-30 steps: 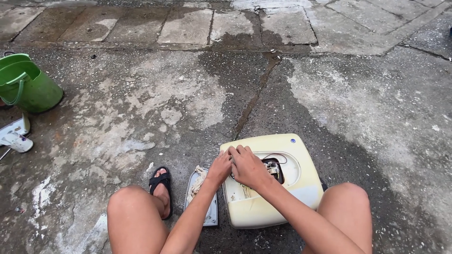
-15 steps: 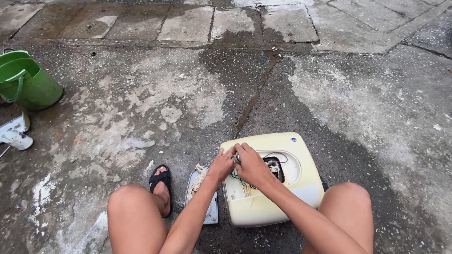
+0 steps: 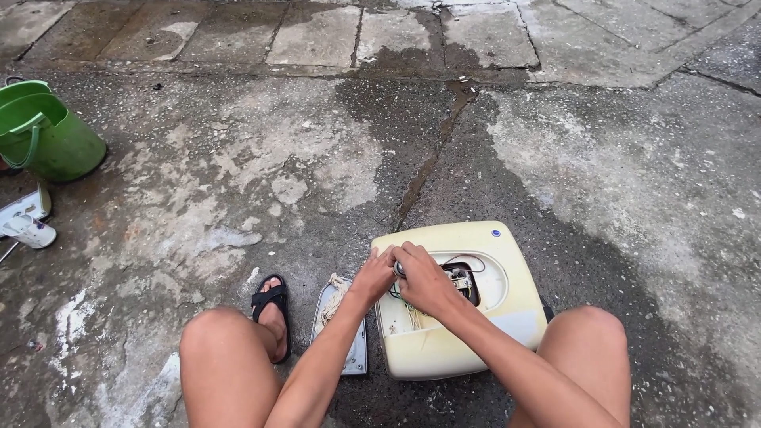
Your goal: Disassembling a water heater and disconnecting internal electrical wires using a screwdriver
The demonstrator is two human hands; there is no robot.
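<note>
Bare knees (image 3: 226, 349) framing the bottom edge, a black sandal (image 3: 272, 309) on the left foot flat on wet concrete (image 3: 317, 158). Between the legs, a cream plastic appliance casing (image 3: 507, 261) lying on the ground, round opening exposing wires (image 3: 460, 273) and a dark part inside. Left hand (image 3: 371, 277) at the opening's left rim, fingers curled, pressed against the right hand (image 3: 424, 281), which covers a small pale part at the rim, fingers closed; exact hold of either hand impossible to tell. Just left of the casing, a grey flat panel (image 3: 349, 349) with a bundle of pale cord (image 3: 333, 297) on top. Farther off at the left edge, a white object (image 3: 28, 226), then a green bucket (image 3: 47, 135). Beyond, paving slabs (image 3: 317, 32) across the top.
</note>
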